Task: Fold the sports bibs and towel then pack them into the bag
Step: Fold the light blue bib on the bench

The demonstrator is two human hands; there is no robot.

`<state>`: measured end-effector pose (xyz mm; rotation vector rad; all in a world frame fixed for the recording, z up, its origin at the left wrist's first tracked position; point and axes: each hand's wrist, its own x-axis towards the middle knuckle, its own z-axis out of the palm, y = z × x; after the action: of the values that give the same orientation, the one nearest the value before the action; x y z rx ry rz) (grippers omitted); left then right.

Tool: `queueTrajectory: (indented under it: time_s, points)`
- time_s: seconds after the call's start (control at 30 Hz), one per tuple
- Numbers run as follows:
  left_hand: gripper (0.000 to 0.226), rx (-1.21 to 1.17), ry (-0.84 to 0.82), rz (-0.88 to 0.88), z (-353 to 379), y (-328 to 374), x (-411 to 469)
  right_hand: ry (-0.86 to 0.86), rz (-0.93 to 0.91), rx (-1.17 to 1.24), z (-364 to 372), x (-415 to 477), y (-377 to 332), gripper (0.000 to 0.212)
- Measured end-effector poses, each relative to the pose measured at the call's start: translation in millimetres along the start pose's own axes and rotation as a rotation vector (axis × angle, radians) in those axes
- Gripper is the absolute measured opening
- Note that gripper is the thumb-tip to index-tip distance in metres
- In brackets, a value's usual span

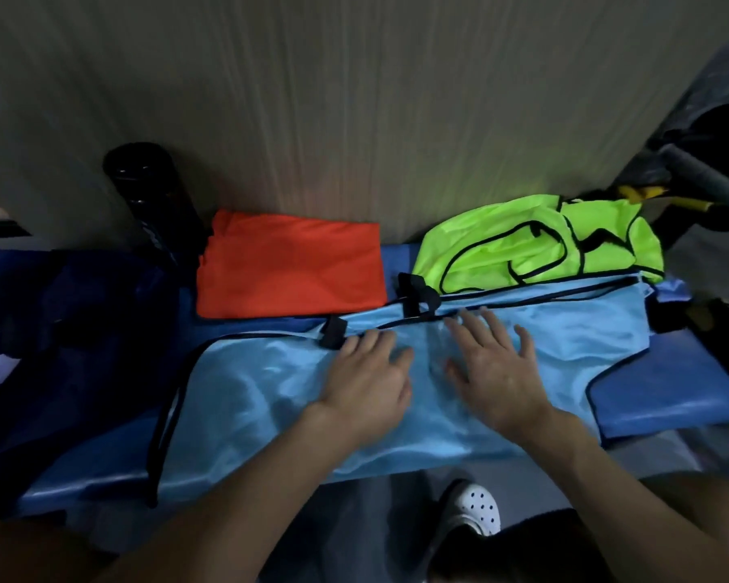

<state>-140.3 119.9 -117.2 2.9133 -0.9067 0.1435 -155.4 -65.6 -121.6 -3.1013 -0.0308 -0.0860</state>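
Our left hand (367, 372) and right hand (497, 372) lie flat with fingers spread, gripping nothing, on the slick light-blue bib (270, 393), black-trimmed, along the near edge of the padded bench (670, 393). A squarely folded orange cloth (291, 267) and a crumpled neon-green bib (539, 241) sit at its far edge.

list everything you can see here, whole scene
light blue bib: 1, light blue with black trim, spread flat along the bench front
orange folded cloth: 1, orange, back of the bench, centre
green bibs: a heap, count unclear, neon green with black trim, back right
dark blue bag: 1, navy, left end, dim
black cylinder: 1, black, back left against the wall
bench: 1, blue, under everything
grey bar: 1, grey, far right
white shoe: 1, white with holes, floor below
left hand: flat on the bib
right hand: flat on the bib, fingers spread
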Motion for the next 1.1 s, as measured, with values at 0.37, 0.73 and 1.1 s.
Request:
queueTrajectory:
  time_s: [0.37,0.73,1.1]
  points:
    - [0.024,-0.140,0.086,0.239,-42.5,111.5,150.2,0.414,0.506,0.379,-37.2,5.6,135.2,0.035]
    - [0.028,-0.070,0.127,0.313,-10.9,166.2,230.2,0.195,0.756,0.523,-14.7,4.5,202.4,0.038]
    - [0.054,-0.056,0.042,0.478,-23.3,168.5,258.8,0.200,0.708,0.667,-13.0,5.3,210.0,0.032]
